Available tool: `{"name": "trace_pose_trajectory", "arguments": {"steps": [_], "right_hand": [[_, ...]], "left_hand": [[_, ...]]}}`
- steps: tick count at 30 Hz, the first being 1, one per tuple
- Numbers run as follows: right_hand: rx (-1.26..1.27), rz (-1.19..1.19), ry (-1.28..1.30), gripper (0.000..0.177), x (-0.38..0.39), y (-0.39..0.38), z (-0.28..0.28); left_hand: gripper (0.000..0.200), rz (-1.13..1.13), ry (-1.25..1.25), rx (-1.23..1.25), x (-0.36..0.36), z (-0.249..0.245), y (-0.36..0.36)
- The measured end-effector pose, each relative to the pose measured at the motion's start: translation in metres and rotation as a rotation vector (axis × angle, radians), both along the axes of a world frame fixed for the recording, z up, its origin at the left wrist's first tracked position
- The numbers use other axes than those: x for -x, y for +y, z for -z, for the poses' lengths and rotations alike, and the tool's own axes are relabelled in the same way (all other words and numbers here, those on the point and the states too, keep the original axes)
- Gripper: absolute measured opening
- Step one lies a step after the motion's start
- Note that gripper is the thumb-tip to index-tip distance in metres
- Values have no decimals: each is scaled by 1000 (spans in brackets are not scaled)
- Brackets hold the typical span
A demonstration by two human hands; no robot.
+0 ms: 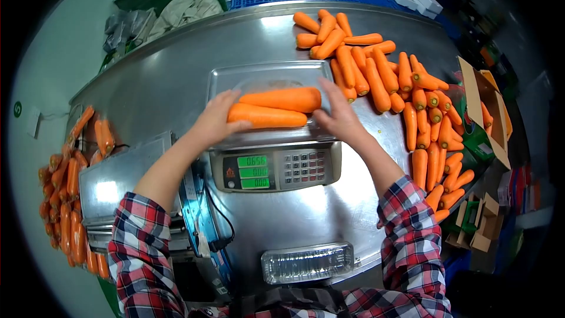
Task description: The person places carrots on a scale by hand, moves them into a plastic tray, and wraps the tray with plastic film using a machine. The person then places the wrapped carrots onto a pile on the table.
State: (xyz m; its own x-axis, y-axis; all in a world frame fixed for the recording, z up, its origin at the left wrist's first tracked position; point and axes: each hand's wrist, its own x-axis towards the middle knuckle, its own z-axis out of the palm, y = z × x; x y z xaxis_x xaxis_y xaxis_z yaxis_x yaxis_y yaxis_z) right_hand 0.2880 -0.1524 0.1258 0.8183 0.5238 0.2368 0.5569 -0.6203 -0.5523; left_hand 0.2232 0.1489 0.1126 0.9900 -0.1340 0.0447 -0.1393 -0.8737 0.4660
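Note:
Two large carrots, an upper one (pixel 282 99) and a lower one (pixel 271 116), lie side by side over the steel pan of a digital scale (pixel 265 76). My left hand (pixel 216 119) is closed around their left ends, its thumb along the lower carrot. At their right ends, my right hand (pixel 341 116) grips with thumb and fingers on either side of the tips. Whether the carrots rest fully on the pan is hard to tell. Green digits on the scale's display (pixel 253 172) read 0.656 on the top line, beside a keypad (pixel 304 166).
Loose carrots (pixel 379 85) are heaped along the right side of the steel table (pixel 159 91). Bagged carrots (pixel 67 200) pile up at the left, beside a flat metal-topped machine (pixel 123 179). A clear ribbed tray (pixel 307 263) sits at the front edge, and open cardboard boxes (pixel 474 97) stand right.

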Motion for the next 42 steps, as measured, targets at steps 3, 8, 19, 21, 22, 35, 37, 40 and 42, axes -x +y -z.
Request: {"name": "trace_pose_trajectory", "arguments": {"steps": [3, 8, 19, 21, 22, 35, 37, 40, 42], "right_hand": [[155, -148, -120, 65, -17, 11, 18], [165, -166, -274, 47, -32, 20, 27], [-1012, 407, 560, 56, 85, -139, 3], [-1079, 599, 571, 47, 115, -195, 0], [-1153, 644, 503, 44, 126, -222, 3], [-1126, 921, -344, 48, -12, -564, -94], [-642, 1007, -570, 51, -32, -577, -100], [-145, 885, -34, 28, -35, -584, -45], [350, 753, -43, 24, -11, -547, -3]], "left_hand": [[76, 82, -23, -60, 0, 9, -13], [74, 61, -24, -53, 1, 8, -18], [76, 23, 150, 33, 4, -14, -27], [75, 18, 163, 26, 5, -21, -31], [75, 24, 155, 21, 4, -19, -28], [87, -344, 208, -161, -5, -9, -45], [89, -333, 191, -232, -8, -13, -49], [85, -353, 107, -70, -8, 1, -37], [78, -288, 186, -187, -13, -5, -29]]}}
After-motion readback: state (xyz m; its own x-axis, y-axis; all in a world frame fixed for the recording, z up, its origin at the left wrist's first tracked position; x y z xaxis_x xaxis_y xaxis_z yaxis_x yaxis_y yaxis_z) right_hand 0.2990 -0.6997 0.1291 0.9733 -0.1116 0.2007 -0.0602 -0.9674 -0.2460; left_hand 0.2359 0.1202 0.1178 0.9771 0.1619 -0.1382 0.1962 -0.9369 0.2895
